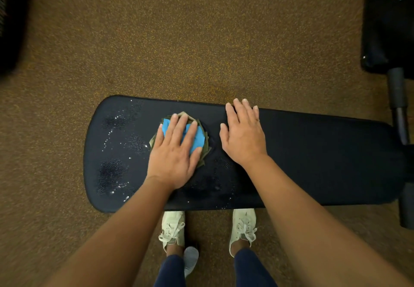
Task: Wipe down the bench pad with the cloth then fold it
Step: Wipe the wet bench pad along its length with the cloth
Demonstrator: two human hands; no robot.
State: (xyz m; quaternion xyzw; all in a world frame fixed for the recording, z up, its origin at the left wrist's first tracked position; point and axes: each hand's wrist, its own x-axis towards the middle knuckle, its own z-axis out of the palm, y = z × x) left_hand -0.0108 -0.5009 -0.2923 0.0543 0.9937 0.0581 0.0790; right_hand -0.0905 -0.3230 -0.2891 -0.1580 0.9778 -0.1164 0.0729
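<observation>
A long black bench pad (313,159) lies across the view, with water droplets and wet patches on its left half. A bunched blue and olive cloth (198,137) sits near the pad's middle. My left hand (174,154) presses flat on the cloth with fingers spread, covering most of it. My right hand (243,134) rests flat on the bare pad just right of the cloth, fingers apart, holding nothing.
Brown speckled floor (179,40) surrounds the bench. The bench's black frame and roller (397,98) stand at the right, with more dark equipment (385,22) at the top right and some at the far left edge. My feet in pale sneakers (243,226) stand close to the pad's near edge.
</observation>
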